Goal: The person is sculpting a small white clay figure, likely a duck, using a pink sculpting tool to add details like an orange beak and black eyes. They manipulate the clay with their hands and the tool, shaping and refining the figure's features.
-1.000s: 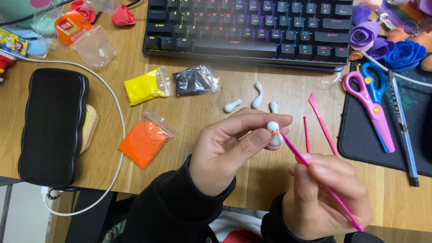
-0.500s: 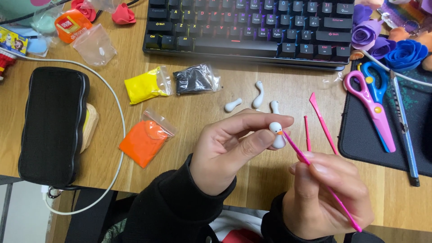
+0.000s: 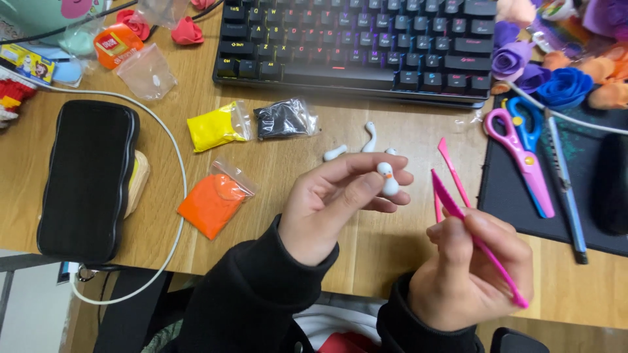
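Observation:
My left hand (image 3: 340, 202) pinches a small white clay figure (image 3: 388, 178) with a tiny orange spot, held above the wooden desk (image 3: 275, 157). My right hand (image 3: 474, 271) grips a pink plastic sculpting tool (image 3: 471, 235) like a pen; its tip sits a short way right of the figure, apart from it. Loose white clay pieces (image 3: 353, 147) lie on the desk just beyond my left fingers. Another pink tool (image 3: 453, 171) rests on the desk near my right hand.
Clay in small bags lies left: yellow (image 3: 212, 127), black (image 3: 281, 119), orange (image 3: 210, 202). A black keyboard (image 3: 353, 42) spans the back. Pink-and-blue scissors (image 3: 523, 150) lie on a dark mat (image 3: 562, 196). A black case (image 3: 85, 176) and white cable (image 3: 173, 196) sit left. Clay flowers (image 3: 549, 72) crowd the far right.
The pink tool's tip, which touched the white figure, has drawn back to the right. My left hand still holds the figure in about the same place.

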